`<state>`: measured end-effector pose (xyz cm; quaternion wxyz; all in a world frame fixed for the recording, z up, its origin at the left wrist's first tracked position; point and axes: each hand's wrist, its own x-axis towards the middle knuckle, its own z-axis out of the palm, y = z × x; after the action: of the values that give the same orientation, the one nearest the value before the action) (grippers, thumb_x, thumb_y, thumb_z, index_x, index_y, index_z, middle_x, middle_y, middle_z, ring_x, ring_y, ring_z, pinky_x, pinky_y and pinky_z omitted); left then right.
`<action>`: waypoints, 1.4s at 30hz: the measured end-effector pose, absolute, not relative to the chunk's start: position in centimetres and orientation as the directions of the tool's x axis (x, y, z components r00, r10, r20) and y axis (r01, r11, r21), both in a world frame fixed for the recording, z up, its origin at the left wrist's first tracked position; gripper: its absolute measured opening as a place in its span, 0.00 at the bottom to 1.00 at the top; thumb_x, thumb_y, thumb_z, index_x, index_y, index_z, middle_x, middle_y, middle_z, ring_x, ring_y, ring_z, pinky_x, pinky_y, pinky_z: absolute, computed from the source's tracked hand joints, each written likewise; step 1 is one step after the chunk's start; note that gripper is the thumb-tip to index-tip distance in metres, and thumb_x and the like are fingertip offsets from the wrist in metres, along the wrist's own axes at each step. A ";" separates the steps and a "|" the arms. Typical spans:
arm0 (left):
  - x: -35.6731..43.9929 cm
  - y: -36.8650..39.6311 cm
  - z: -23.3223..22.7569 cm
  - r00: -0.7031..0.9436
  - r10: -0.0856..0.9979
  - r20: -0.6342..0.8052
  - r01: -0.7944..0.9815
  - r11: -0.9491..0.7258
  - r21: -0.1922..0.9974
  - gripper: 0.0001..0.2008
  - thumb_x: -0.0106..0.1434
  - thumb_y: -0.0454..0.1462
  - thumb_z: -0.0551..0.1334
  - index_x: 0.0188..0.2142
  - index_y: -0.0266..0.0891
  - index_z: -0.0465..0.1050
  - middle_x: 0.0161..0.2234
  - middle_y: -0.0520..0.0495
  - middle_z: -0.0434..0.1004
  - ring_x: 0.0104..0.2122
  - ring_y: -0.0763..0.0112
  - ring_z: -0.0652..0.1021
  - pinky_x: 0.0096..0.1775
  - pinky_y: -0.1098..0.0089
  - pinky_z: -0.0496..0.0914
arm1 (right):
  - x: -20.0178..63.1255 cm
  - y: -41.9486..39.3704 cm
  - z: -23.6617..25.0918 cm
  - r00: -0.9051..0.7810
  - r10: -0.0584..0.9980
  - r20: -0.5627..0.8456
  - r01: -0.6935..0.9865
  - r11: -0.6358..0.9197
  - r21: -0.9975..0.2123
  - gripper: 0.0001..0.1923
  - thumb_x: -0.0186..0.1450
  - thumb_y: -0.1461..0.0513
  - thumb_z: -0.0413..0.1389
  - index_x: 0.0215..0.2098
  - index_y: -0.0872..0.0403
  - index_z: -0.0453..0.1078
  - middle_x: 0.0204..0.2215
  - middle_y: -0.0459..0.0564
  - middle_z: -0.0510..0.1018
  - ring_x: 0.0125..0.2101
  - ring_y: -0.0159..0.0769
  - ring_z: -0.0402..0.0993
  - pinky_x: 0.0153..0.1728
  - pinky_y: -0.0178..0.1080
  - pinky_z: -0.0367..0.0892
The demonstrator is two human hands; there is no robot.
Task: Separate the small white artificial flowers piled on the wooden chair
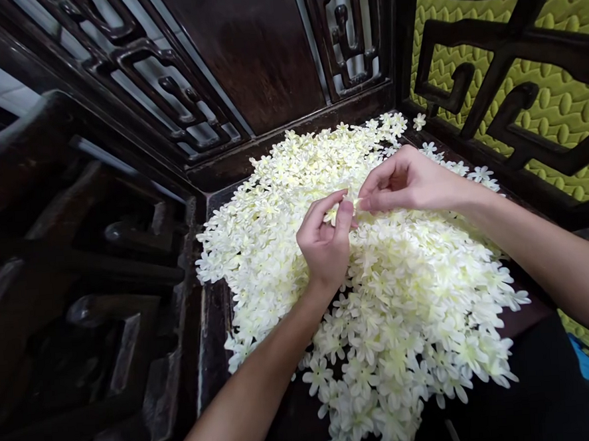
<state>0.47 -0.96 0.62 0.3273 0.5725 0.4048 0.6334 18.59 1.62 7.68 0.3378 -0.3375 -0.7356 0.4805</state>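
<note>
A wide heap of small cream-white fabric flowers (393,294) covers a dark wooden seat (215,318). Above the heap's middle my left hand (326,242) pinches one small flower (332,213) between thumb and fingers. My right hand (406,180) meets it from the right, its fingertips closed on a pale bit at the same spot. Both hands hover just over the pile, with the forearms reaching in from the bottom and the right.
Carved dark wood panels (177,94) rise behind and to the left of the seat. A carved armrest (511,101) stands at the right, with a green quilted surface (561,98) behind it. Loose flowers (419,121) lie at the far corner.
</note>
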 end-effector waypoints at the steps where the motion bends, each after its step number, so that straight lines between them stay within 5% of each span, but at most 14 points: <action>1: 0.5 -1.0 0.6 -0.133 0.883 0.450 0.063 -0.446 0.893 0.12 0.64 0.43 0.65 0.43 0.40 0.79 0.33 0.49 0.79 0.24 0.81 0.75 0.24 0.78 0.71 | 18.6 1.6 7.7 -0.546 0.819 0.176 0.159 0.308 -0.938 0.08 0.61 0.62 0.66 0.36 0.60 0.82 0.26 0.52 0.82 0.23 0.30 0.74 0.22 0.32 0.66; 5: 0.5 -0.9 0.5 -0.153 0.906 0.394 0.063 -0.389 0.919 0.14 0.64 0.45 0.65 0.44 0.39 0.78 0.23 0.53 0.74 0.18 0.83 0.70 0.18 0.80 0.61 | 18.7 1.7 7.7 -0.539 0.822 0.184 0.115 0.288 -0.951 0.10 0.63 0.60 0.65 0.38 0.60 0.82 0.27 0.52 0.81 0.24 0.30 0.72 0.24 0.33 0.67; 17: 0.3 -1.0 0.6 -0.177 0.900 0.398 0.100 -0.385 0.917 0.14 0.62 0.45 0.66 0.44 0.40 0.79 0.40 0.46 0.82 0.20 0.84 0.73 0.19 0.80 0.63 | 18.6 1.3 8.1 -0.542 0.821 0.180 0.164 0.313 -0.935 0.12 0.63 0.57 0.65 0.37 0.59 0.82 0.27 0.52 0.81 0.23 0.30 0.71 0.22 0.34 0.64; 38: 0.4 -1.1 0.6 -0.169 0.895 0.412 0.140 -0.392 0.909 0.14 0.63 0.45 0.66 0.44 0.41 0.78 0.38 0.47 0.81 0.18 0.86 0.69 0.16 0.80 0.58 | 18.5 1.2 8.2 -0.539 0.825 0.168 0.165 0.300 -0.940 0.11 0.62 0.58 0.66 0.36 0.59 0.81 0.26 0.51 0.81 0.23 0.29 0.70 0.21 0.33 0.64; 42: 0.6 -0.7 0.4 -0.161 0.873 0.461 0.052 -0.459 0.887 0.13 0.63 0.42 0.67 0.46 0.41 0.74 0.38 0.48 0.77 0.23 0.83 0.73 0.22 0.79 0.67 | 18.5 1.4 8.0 -0.545 0.821 0.170 0.146 0.292 -0.945 0.10 0.63 0.59 0.66 0.35 0.60 0.80 0.27 0.52 0.81 0.23 0.29 0.71 0.22 0.33 0.65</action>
<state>0.57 -0.74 0.44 0.3197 0.5633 0.4105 0.6418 18.50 1.40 7.95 0.3423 -0.3325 -0.7272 0.4934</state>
